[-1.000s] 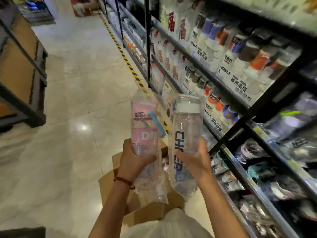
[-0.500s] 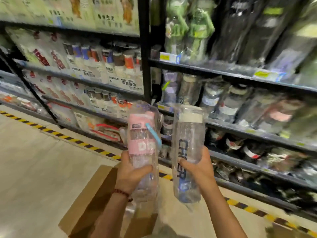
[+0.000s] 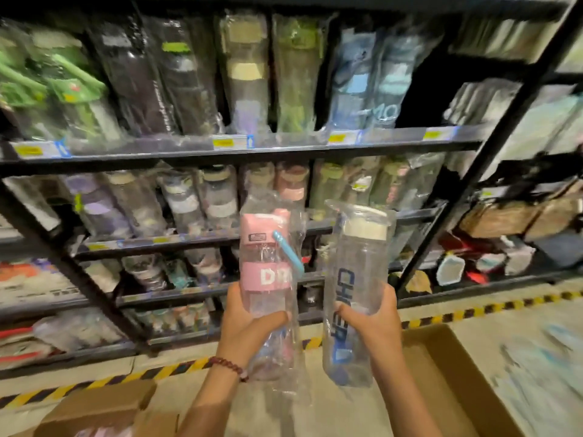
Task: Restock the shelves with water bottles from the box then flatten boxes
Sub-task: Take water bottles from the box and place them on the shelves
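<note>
My left hand [image 3: 249, 323] grips a clear bottle with a pink lid and pink band [image 3: 266, 263], wrapped in a plastic sleeve with a blue strap. My right hand [image 3: 372, 323] grips a clear bottle with a white lid and blue lettering [image 3: 356, 279], also in plastic wrap. I hold both upright, side by side, in front of the black shelf unit [image 3: 220, 149]. An open cardboard box [image 3: 448, 373] lies on the floor at the lower right, and another box [image 3: 101, 405] at the lower left.
The shelves hold rows of wrapped bottles on several levels; a dark gap [image 3: 422, 89] shows on the upper shelf at right. A slanted black upright [image 3: 492, 146] divides the unit from bags further right. Yellow-black tape [image 3: 473, 310] marks the floor along the shelf base.
My view has swung right from the aisle to face the shelves squarely. Both hands keep the same grip on the two bottles, now raised before the middle shelves.
</note>
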